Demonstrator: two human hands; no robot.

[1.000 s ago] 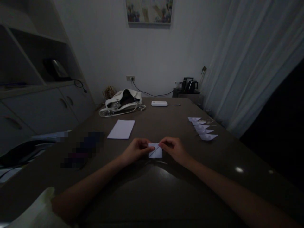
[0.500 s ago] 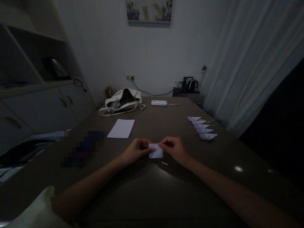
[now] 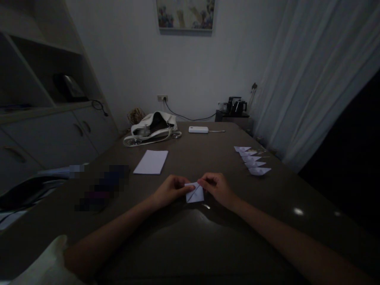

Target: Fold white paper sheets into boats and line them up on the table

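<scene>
A small square of folded white paper [image 3: 196,194], with a diagonal crease line across its face, is held between my two hands above the table. My left hand [image 3: 172,190] pinches its left side, thumb lying on the front. At the upper right corner, the thumb and fingertips of my right hand [image 3: 217,188] are closed on the paper's edge. The fingers behind the sheet are partly hidden. To the right stands a row of several white paper boats [image 3: 259,171]. A stack of white paper sheets [image 3: 151,162] lies to the left, beyond my left hand.
On the brown table [image 3: 190,245], a white handbag [image 3: 166,118] and a white power strip [image 3: 198,130] sit toward the back. A black kettle [image 3: 238,107] stands on a low cabinet behind. A blurred dark item [image 3: 103,186] lies at left. White curtains [image 3: 285,91] hang at right.
The folded paper has tilted slightly and its lower edge sits a little lower, with more of the diagonal line showing. Both hands keep their pinch. The whole view has shifted slightly.
</scene>
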